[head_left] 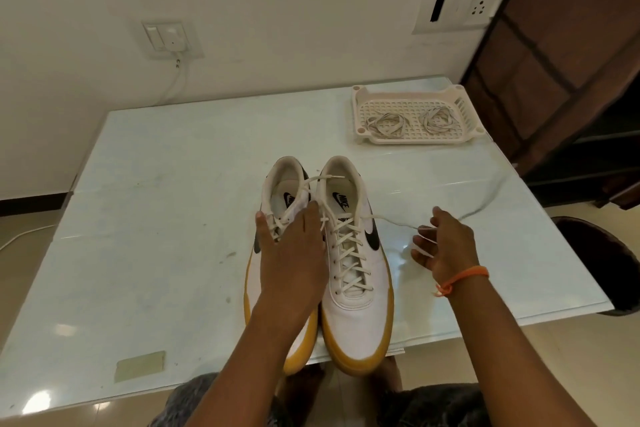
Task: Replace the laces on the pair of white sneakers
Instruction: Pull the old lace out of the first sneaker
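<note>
Two white sneakers with yellow soles stand side by side on the table, toes toward me. My left hand [294,253] rests flat on the laced top of the left sneaker [277,191], fingers straight. The right sneaker [353,270] is laced with a white lace [346,253]. One end of that lace runs off to the right into my right hand [443,246], which holds it wound around its curled fingers. A cream tray [360,107] at the back right holds two bundles of spare laces [384,123].
The glass-topped table [173,218] reaches the wall at the back. A white cable [485,198] trails across its right side. A dark round stool [595,253] stands off the right edge, and dark wooden furniture [571,80] rises behind it.
</note>
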The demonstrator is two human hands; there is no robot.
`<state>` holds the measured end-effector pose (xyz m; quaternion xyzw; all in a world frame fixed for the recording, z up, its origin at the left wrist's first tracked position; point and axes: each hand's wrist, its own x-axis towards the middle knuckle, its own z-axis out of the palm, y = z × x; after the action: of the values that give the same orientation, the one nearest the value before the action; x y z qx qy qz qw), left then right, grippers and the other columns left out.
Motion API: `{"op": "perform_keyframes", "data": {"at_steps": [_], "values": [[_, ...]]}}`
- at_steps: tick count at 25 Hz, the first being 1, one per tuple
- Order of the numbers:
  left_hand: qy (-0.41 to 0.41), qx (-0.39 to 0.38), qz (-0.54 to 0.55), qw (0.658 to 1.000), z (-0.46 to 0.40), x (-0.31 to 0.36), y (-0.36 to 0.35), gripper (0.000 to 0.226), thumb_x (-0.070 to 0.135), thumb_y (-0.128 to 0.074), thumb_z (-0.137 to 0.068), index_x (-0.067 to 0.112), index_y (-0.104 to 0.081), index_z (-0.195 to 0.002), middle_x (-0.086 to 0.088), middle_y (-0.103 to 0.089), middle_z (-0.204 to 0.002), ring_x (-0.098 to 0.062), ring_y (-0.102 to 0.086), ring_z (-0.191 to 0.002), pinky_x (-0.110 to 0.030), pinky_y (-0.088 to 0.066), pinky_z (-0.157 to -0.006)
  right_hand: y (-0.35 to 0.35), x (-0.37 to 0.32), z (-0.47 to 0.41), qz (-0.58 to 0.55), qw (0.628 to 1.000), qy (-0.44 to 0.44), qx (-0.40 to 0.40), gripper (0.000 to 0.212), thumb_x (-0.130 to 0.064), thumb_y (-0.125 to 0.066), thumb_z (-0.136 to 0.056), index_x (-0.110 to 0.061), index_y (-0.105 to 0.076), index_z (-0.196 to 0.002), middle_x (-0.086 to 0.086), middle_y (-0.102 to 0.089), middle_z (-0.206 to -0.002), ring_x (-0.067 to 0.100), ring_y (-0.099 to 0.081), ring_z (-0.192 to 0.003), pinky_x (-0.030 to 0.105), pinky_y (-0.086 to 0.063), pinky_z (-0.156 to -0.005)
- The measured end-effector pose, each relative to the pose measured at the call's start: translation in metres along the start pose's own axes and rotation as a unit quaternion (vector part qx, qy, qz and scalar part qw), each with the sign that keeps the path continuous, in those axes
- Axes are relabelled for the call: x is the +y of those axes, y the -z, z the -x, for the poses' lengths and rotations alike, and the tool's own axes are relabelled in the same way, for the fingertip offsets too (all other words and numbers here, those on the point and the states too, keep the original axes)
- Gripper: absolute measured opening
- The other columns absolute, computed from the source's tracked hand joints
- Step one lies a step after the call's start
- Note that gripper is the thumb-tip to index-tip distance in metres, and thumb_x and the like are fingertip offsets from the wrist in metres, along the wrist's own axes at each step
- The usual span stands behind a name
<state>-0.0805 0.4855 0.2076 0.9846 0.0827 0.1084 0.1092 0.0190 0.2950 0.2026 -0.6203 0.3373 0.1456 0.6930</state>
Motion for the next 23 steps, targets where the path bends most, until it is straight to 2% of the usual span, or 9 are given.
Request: {"op": "perform_keyframes", "data": {"at_steps": [3,6,9,13,16,18,20,21,23], "values": [[0.017,-0.07,0.026,0.997,-0.007,-0.017,0.008,0.069,0.026,-0.054,-0.096,0.017,-0.018,-0.153,0.005,-0.038,-0.153,-0.014,-0.036,-0.141,-0.054,0.005,-0.117,-0.008,0.006,0.002,0.139,0.988,0.062,-0.035,0.029,-0.031,-0.059,-0.095,-0.007,-0.057,-0.112,0.013,-0.065,-0.093,0.026,-0.063,-0.074,0.034,-0.053,-0.056],[0.007,-0.127,0.037,0.991,-0.012,-0.038,0.013,0.078,0.022,-0.057,-0.096,0.022,-0.006,-0.155,0.005,-0.015,-0.162,-0.012,-0.015,-0.148,-0.051,0.007,-0.12,-0.021,0.015,0.008,0.22,0.97,0.046,-0.093,0.041,-0.033,-0.062,-0.093,-0.005,-0.054,-0.122,0.014,-0.067,-0.095,0.025,-0.063,-0.074,0.031,-0.052,-0.056],[0.009,-0.126,0.063,0.99,-0.013,-0.053,0.019,0.085,0.012,-0.064,-0.09,0.024,-0.009,-0.154,0.008,-0.018,-0.16,-0.013,-0.02,-0.147,-0.045,0.01,-0.119,-0.024,0.019,0.008,0.264,0.956,0.087,-0.097,0.046,-0.036,-0.065,-0.091,-0.013,-0.052,-0.127,0.012,-0.067,-0.101,0.023,-0.064,-0.083,0.031,-0.052,-0.06],[0.017,-0.09,0.035,0.995,-0.016,-0.06,0.02,0.086,0.002,-0.065,-0.085,0.016,-0.015,-0.154,-0.002,-0.027,-0.158,-0.019,-0.029,-0.145,-0.048,0.012,-0.12,-0.027,0.018,0.009,0.278,0.942,0.153,-0.107,0.044,-0.035,-0.065,-0.09,-0.018,-0.052,-0.128,0.007,-0.066,-0.107,0.022,-0.065,-0.095,0.041,-0.056,-0.086],[0.042,-0.073,-0.021,0.996,-0.017,-0.039,0.021,0.092,-0.004,-0.061,-0.082,0.007,-0.006,-0.155,-0.013,-0.012,-0.162,-0.023,-0.023,-0.147,-0.048,0.016,-0.115,-0.03,0.021,0.011,0.276,0.932,0.191,-0.136,0.042,-0.026,-0.065,-0.091,-0.02,-0.053,-0.131,0.002,-0.065,-0.11,0.021,-0.06,-0.104,0.041,-0.051,-0.095],[0.055,0.006,0.012,0.998,-0.016,-0.014,0.025,0.081,-0.009,-0.059,-0.077,0.007,-0.029,-0.15,-0.015,-0.034,-0.153,-0.029,-0.036,-0.139,-0.051,-0.011,-0.118,-0.032,0.019,0.013,0.246,0.932,0.223,-0.142,0.034,-0.015,-0.064,-0.09,-0.019,-0.06,-0.123,-0.001,-0.066,-0.11,0.016,-0.061,-0.104,0.033,-0.052,-0.091],[0.028,0.091,0.092,0.991,-0.018,0.008,0.024,0.047,-0.001,-0.06,-0.08,0.013,-0.062,-0.125,-0.008,-0.064,-0.118,-0.031,-0.056,-0.108,-0.046,-0.046,-0.09,-0.033,0.016,0.016,0.209,0.932,0.254,-0.15,0.028,-0.005,-0.059,-0.09,-0.021,-0.066,-0.112,-0.004,-0.069,-0.108,0.005,-0.063,-0.099,0.021,-0.052,-0.083],[0.003,0.111,0.094,0.989,-0.021,0.016,0.021,0.029,0.008,-0.061,-0.084,0.015,-0.07,-0.111,-0.005,-0.066,-0.105,-0.029,-0.057,-0.096,-0.042,-0.048,-0.077,-0.032,0.014,0.017,0.198,0.93,0.268,-0.157,0.031,-0.001,-0.055,-0.09,-0.023,-0.067,-0.108,-0.006,-0.069,-0.107,0.0,-0.063,-0.097,0.016,-0.051,-0.08],[-0.02,0.087,0.045,0.995,-0.027,0.024,0.014,0.011,0.024,-0.068,-0.086,0.019,-0.075,-0.093,-0.003,-0.062,-0.096,-0.026,-0.054,-0.09,-0.04,-0.044,-0.071,-0.033,0.013,0.019,0.198,0.922,0.297,-0.154,0.034,0.001,-0.052,-0.092,-0.025,-0.067,-0.108,-0.007,-0.069,-0.107,-0.002,-0.063,-0.096,0.014,-0.052,-0.081]]}}
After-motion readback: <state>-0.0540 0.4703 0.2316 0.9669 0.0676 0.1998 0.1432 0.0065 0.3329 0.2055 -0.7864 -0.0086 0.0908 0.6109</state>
